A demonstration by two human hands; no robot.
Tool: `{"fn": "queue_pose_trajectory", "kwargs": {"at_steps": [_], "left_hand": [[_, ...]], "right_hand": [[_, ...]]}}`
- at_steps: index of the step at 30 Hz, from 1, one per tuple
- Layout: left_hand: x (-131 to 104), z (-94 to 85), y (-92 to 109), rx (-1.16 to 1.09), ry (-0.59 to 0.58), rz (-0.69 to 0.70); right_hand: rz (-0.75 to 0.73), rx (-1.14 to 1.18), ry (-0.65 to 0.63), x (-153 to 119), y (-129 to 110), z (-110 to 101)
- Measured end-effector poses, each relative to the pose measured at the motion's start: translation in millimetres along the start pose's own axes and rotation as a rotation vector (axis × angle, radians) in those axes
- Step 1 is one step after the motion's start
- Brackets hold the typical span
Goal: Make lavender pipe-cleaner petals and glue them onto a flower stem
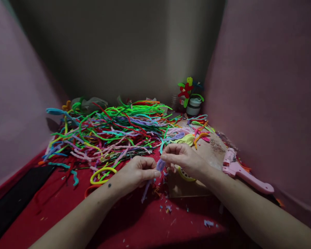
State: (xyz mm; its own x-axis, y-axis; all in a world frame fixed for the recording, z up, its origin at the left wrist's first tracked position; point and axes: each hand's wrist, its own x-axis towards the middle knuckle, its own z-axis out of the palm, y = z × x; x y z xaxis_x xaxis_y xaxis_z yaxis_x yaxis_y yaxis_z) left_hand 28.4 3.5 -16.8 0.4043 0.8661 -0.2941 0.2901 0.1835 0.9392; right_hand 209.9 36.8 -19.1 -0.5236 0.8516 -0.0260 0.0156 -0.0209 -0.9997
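Note:
Near the middle of the head view, a small purple fuzzy piece (160, 165) is held between both hands. My left hand (144, 170) pinches its lower left side with thumb and forefinger, and a thin purple tail (145, 192) hangs below those fingers. From the upper right, my right hand (180, 157) has its thumb and forefinger closed at the top of the piece. A large heap of coloured fuzzy stems (119, 128) lies just beyond the hands. Yellow scissor handles (103, 174) show beside my left wrist, and a yellow curved object (185, 175) is partly hidden under my right hand.
A pink glue gun (245, 174) lies to the right of my right forearm. Fuzzy flowers (186, 90) stand by a lidded jar (194, 106) at the back. Purple scraps (208, 223) dot the red cloth (155, 228). A black strip (18, 204) lies at the left.

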Motion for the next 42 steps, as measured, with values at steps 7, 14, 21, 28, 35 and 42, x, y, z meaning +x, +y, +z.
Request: {"fn": "queue_pose_trajectory", "kwargs": {"at_steps": [7,14,21,28,35,42], "left_hand": [[-1,4.2,5,0.000,0.095,0.082],[-3,10.2,5,-0.209,0.244,0.149],[-5,4.2,11,-0.111,0.300,0.075],[-10,-0.5,16,-0.150,0.337,0.197],[-13,5.0,17,0.089,0.396,0.207],[-11,7.3,14,0.392,0.449,0.367]], "right_hand": [[-0.150,-0.098,0.202,-2,0,7],[-0.050,0.148,0.007,-8,-4,16],[-0.106,0.061,0.132,-10,-3,21],[0.018,-0.030,-0.001,-13,1,24],[0.063,-0.093,-0.056,-16,-3,24],[0.137,0.118,-0.051,-14,8,28]]}}
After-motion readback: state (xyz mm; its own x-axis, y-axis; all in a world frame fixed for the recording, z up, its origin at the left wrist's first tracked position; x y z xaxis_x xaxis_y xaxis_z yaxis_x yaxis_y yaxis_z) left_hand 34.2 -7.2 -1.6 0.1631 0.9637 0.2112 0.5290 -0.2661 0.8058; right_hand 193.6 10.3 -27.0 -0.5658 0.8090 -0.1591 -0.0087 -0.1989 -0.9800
